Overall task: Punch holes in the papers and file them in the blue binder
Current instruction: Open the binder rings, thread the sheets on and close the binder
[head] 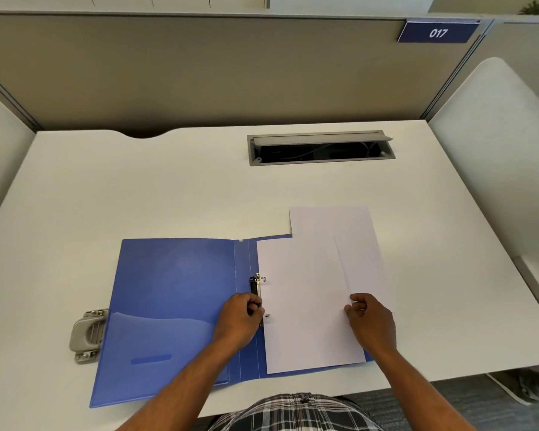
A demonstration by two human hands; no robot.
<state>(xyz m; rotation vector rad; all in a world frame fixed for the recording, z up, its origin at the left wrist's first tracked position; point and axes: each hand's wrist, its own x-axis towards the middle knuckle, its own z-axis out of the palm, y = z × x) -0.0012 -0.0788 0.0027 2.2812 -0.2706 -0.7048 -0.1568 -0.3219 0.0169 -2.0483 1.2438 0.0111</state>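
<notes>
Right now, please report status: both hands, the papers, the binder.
Left hand grips ring clip. Right hand pinches sheet edge. Sheet on rings in open blue binder; more paper behind. Hole punch left, clear.

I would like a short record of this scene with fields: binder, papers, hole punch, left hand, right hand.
binder: blue binder lies open on the white desk
papers: one sheet sits on the ring clip; another sheet lies behind it
hole punch: grey hole punch, left of the binder
left hand: left hand grips the clip
right hand: right hand pinches the sheet's right edge
</notes>
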